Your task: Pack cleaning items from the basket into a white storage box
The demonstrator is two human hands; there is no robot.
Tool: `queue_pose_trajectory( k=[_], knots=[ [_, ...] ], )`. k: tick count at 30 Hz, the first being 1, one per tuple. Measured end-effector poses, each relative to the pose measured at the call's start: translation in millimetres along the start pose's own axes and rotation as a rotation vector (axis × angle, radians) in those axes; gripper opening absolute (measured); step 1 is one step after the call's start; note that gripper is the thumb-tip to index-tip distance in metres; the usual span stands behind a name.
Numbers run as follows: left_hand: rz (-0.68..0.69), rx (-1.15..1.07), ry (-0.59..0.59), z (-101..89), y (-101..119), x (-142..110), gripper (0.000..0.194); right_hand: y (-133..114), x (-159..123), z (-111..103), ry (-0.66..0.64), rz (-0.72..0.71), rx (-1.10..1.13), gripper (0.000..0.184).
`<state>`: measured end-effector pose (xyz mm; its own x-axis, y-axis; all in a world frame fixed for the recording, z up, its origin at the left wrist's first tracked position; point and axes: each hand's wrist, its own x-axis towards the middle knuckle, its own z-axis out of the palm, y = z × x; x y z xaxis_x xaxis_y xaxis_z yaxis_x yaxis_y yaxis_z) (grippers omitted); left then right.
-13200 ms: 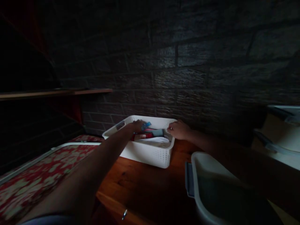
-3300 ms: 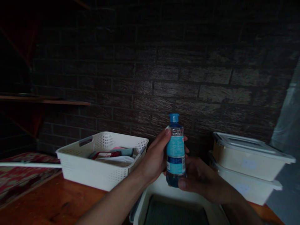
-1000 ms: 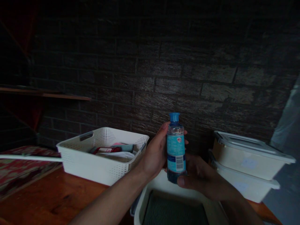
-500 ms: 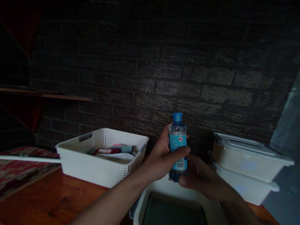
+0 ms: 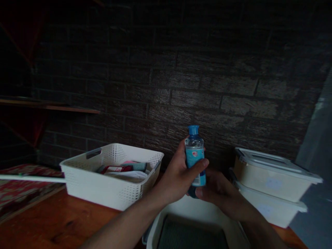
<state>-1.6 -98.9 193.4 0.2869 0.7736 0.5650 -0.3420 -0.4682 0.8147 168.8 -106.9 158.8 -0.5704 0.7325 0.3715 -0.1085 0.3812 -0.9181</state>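
Note:
A small clear bottle (image 5: pixel 194 155) with a blue cap and a blue label stands upright in front of me, above an open white bin (image 5: pixel 171 214). My left hand (image 5: pixel 178 178) is wrapped round its middle, thumb across the label. My right hand (image 5: pixel 220 193) cups the bottle's base from the right, fingers curled under it.
A white perforated basket (image 5: pixel 103 186) with folded items sits on the wooden table (image 5: pixel 52 224) at the left. Two stacked lidded white containers (image 5: pixel 272 180) stand at the right. A dark brick wall runs behind, with a shelf (image 5: pixel 52 105) at the left. A red patterned surface (image 5: pixel 15 186) lies far left.
My left thumb has come round across the bottle's label and the bottle has turned slightly in my hands. Both hands stay on it, above the bin.

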Motion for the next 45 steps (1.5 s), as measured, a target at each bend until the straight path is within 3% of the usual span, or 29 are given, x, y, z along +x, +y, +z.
queue_pose_trajectory(
  k=[11, 21, 32, 40, 45],
  knots=[
    [-0.179, -0.219, -0.034, -3.0, 1, 3, 0.039, -3, -1, -2, -0.071, 0.022, 0.071, 0.043],
    [-0.118, -0.216, 0.042, -0.4, -1, 7, 0.044, -7, 1, 3, -0.02, -0.01, 0.045, 0.031],
    [-0.129, -0.262, -0.065, -2.9, -1, 6, 0.04, -4, 0, -1, -0.076, 0.006, 0.033, 0.044],
    [-0.092, -0.198, -0.009, -1.0, -9, 8, 0.043, -5, 0, -1, -0.031, -0.044, 0.031, 0.026],
    [-0.07, -0.181, -0.098, -0.2, -10, 7, 0.046, -4, 1, 2, 0.005, -0.089, 0.072, 0.027]
  ],
)
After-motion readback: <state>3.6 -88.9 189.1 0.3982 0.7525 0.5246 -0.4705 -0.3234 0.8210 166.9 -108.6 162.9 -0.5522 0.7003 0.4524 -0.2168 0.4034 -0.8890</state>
